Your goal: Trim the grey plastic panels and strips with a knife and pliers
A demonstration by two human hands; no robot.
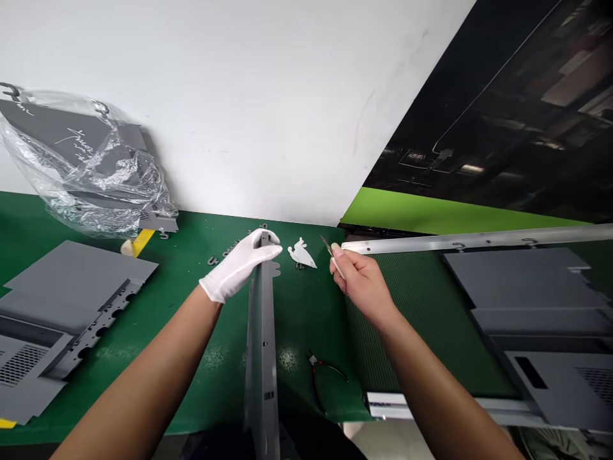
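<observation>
My left hand [242, 263], in a white glove, grips the far end of a grey metal panel [262, 345] that stands on edge and runs from the bench towards me. My bare right hand [360, 279] is closed in a pinch on a thin pointed tool [330, 250], its tip pointing up and left. A second white glove [301, 254] lies crumpled on the green bench top [191, 306] between my two hands.
Flat grey sheet-metal panels lie at the left [62, 306] and on a green conveyor belt [421, 319] at the right [536, 306]. A plastic bag [90, 166] with a grey panel leans on the white wall. Small pliers [318, 377] lie near the front edge. Small hooks [220, 255] are scattered.
</observation>
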